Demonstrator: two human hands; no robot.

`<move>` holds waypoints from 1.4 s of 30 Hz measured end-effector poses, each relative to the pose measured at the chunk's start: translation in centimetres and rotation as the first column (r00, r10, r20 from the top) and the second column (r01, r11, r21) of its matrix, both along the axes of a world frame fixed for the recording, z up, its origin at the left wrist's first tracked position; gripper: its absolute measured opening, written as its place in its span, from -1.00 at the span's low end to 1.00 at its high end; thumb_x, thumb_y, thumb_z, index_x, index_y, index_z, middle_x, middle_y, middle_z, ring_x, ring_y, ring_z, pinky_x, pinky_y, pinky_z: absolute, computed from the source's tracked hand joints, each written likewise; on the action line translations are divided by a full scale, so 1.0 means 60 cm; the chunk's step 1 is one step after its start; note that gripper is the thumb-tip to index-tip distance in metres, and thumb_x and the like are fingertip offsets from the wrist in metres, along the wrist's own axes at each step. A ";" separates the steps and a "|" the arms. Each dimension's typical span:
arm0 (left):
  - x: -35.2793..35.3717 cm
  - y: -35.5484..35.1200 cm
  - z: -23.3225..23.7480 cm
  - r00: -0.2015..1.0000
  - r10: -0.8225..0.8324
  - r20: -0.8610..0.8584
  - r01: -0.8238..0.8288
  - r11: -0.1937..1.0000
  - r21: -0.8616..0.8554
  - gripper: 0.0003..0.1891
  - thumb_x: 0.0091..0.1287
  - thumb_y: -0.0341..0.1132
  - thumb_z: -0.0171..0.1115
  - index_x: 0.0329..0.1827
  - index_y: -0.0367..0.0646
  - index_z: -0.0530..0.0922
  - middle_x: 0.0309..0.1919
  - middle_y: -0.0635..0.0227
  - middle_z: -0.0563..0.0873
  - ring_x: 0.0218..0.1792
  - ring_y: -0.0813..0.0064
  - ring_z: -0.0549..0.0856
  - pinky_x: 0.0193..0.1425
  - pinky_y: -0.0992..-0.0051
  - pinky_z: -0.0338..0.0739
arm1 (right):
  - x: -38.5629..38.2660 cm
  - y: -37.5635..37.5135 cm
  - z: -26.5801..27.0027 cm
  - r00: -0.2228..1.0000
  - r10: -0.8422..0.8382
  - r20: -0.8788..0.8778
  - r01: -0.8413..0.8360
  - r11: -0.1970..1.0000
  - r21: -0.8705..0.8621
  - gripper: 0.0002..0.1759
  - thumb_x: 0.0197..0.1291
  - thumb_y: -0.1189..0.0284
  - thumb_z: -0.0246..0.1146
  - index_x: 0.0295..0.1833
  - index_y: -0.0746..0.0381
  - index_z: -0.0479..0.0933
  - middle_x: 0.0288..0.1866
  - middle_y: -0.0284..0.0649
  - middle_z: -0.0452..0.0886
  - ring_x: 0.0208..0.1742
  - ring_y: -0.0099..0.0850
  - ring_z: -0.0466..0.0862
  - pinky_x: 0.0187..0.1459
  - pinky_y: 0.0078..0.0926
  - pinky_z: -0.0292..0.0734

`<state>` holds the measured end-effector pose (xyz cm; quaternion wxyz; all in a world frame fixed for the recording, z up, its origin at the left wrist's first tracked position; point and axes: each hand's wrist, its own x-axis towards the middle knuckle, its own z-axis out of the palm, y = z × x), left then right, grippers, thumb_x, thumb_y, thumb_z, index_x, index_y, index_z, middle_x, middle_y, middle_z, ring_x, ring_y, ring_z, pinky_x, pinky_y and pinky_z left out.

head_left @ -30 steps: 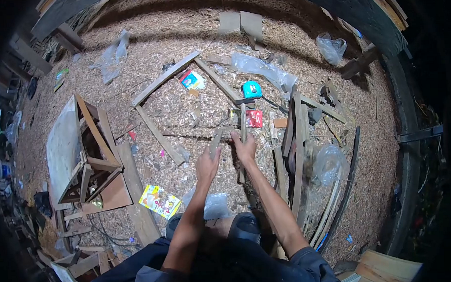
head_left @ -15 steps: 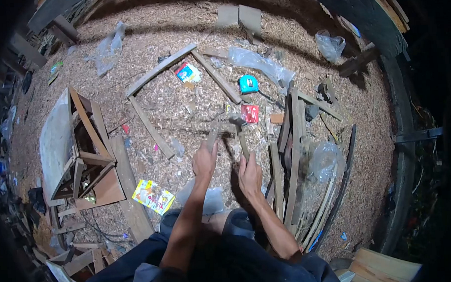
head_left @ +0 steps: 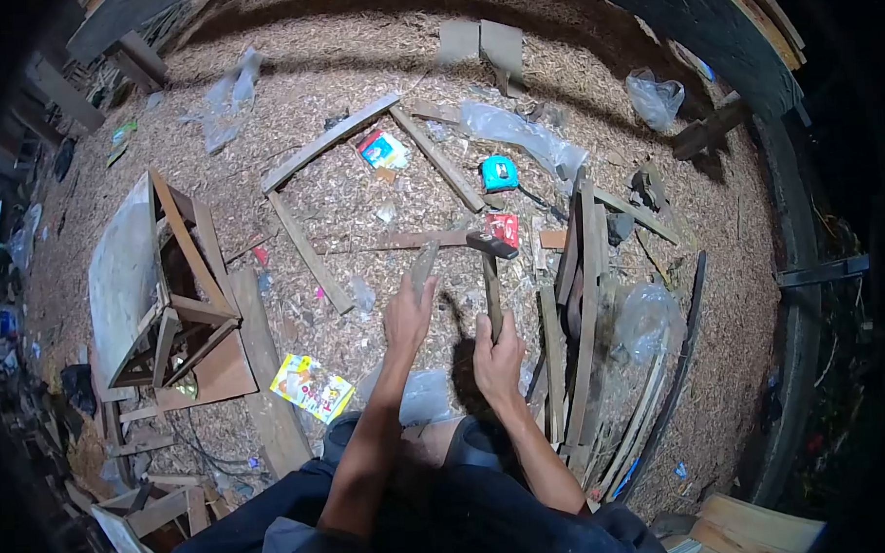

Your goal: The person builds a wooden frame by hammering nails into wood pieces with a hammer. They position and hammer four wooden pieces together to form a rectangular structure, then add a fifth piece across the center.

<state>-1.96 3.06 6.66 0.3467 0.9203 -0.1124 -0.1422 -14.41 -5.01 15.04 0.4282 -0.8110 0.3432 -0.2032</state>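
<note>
Floor [head_left: 358,94]: wood shavings throughout, offcuts scattered. Far left, a stool frame [head_left: 175,286] lies on its side, well apart from the hands. Left hand [head_left: 407,322] is closed around a short wood strip [head_left: 424,263], tilted and held off the floor. Right hand [head_left: 497,357] is fisted on the hammer [head_left: 488,280], its head just beside the strip's top. Judgement: hammering is mid-course and the strip is not yet joined to anything. Loose slats [head_left: 582,301] lie to the right.

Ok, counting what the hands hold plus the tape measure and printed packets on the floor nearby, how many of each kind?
hammer: 1, in the right hand
wood scrap: 1, in the left hand
tape measure: 1, teal
printed packets: 3, red packet, red-and-blue packet, yellow packet
total: 6
</note>
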 end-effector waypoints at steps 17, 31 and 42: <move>0.037 0.003 0.126 0.901 -0.305 -0.308 0.035 0.760 -0.650 -0.54 0.55 0.06 -0.11 0.01 -0.14 0.59 -0.58 0.51 0.44 -0.54 0.65 0.43 -0.42 0.55 0.30 | 0.127 -0.081 0.063 0.979 -0.016 0.204 -0.042 0.961 0.274 -0.76 0.29 0.39 0.33 -0.09 0.36 0.59 -0.37 -0.34 0.63 -0.38 -0.60 0.54 -0.34 -0.51 0.45; 0.014 -0.007 0.184 0.980 -0.173 -0.101 0.005 0.526 -0.850 -0.53 0.52 0.02 0.03 0.17 -0.26 0.45 -0.13 0.32 0.62 -0.09 0.54 0.56 0.07 0.47 0.43 | 0.047 -0.028 0.250 0.978 0.150 -0.145 -0.151 0.989 0.002 -0.50 0.45 0.43 0.08 0.47 0.20 0.31 -0.30 0.05 0.62 -0.37 -0.29 0.62 -0.22 -0.31 0.51; -0.022 0.017 0.184 0.997 -0.056 0.048 0.071 0.563 -0.824 -0.42 0.49 0.09 0.05 0.23 -0.31 0.44 -0.19 0.33 0.56 -0.27 0.57 0.46 -0.14 0.51 0.42 | -0.040 -0.027 0.318 0.885 0.449 -0.124 -0.466 0.864 -0.192 -0.39 0.32 0.56 0.20 0.48 0.09 0.31 -0.15 0.16 0.66 -0.21 0.00 0.70 -0.14 -0.23 0.58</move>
